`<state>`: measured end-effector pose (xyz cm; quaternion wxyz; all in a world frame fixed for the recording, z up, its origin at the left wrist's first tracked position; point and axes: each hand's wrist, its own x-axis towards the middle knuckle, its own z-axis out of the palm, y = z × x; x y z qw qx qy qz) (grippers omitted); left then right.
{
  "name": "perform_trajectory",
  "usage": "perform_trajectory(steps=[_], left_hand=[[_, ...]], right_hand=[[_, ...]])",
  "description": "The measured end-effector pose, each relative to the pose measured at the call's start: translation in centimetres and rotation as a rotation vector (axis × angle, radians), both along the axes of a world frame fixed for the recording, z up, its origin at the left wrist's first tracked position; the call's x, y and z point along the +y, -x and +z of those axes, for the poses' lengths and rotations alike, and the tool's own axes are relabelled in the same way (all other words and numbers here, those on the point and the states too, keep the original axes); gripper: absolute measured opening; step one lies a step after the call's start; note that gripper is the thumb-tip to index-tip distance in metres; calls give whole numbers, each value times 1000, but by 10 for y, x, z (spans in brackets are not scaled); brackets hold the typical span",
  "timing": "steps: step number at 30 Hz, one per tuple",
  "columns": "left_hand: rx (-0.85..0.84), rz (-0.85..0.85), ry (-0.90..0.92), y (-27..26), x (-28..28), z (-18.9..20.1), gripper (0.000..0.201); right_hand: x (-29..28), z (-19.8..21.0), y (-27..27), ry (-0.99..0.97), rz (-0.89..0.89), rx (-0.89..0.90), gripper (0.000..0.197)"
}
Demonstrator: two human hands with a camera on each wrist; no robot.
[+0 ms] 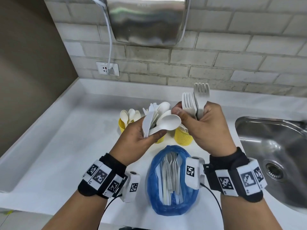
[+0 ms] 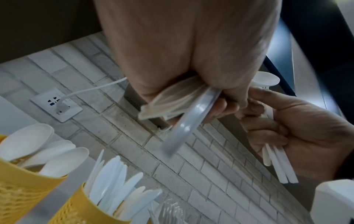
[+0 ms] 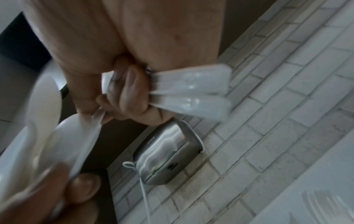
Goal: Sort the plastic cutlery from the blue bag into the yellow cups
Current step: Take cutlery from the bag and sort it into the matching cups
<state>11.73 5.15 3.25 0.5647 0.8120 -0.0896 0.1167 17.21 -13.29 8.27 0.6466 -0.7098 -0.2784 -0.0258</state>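
My left hand (image 1: 153, 134) grips a mixed bunch of white plastic knives (image 1: 148, 124) and spoons (image 1: 171, 122) by their handles, above the yellow cups. My right hand (image 1: 186, 114) holds several white forks (image 1: 196, 101) upright, tines up, while its thumb and forefinger reach to the bowl of the front spoon. In the right wrist view the fork handles (image 3: 191, 91) stick out of the fist and the spoon bowls (image 3: 67, 136) are blurred. The blue bag (image 1: 155, 178) lies open near me with more cutlery inside. The left yellow cup (image 1: 122, 126) holds spoons, the right yellow cup (image 1: 184, 137) forks; the middle one is mostly hidden.
A steel sink (image 1: 272, 155) is sunk into the white counter (image 1: 58, 155) on the right. A hand dryer (image 1: 146, 20) hangs on the brick wall, its cord running to a socket (image 1: 108, 68). In the left wrist view, the middle cup (image 2: 76, 210) holds knives.
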Motion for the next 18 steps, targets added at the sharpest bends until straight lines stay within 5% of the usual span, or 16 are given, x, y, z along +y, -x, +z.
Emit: perform_trajectory(steps=[7, 11, 18], left_hand=[[-27, -29, 67, 1, -5, 1, 5], [-13, -77, 144, 0, -2, 1, 13], [23, -15, 173, -5, 4, -13, 17]], right_hand=[[7, -2, 5, -106, 51, 70, 2], [9, 4, 7, -104, 74, 64, 19], [3, 21, 12, -157, 29, 4, 13]])
